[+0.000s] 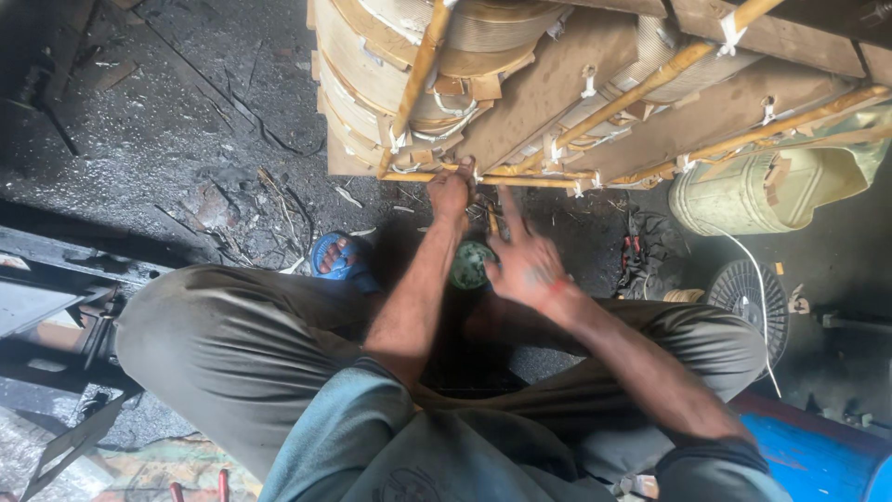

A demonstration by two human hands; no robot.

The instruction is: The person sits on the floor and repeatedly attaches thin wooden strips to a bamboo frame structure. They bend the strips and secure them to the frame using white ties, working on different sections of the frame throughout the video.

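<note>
Gripping the lower rod [520, 179] of the coil assembly [557, 84], left hand [452, 191] is closed on it; tying appears underway. Right hand [522, 260], below that rod, spreads open and empty; next likely needs the green tape roll [470, 265].

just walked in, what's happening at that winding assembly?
A person sits on the dirty floor, knees apart, facing a large coil assembly of paper-wrapped windings tied with white strips. The left hand grips the yellowish sleeved lead along its bottom edge. The right hand hovers just below, fingers spread, holding nothing visible. A green round object lies between the forearms.
</note>
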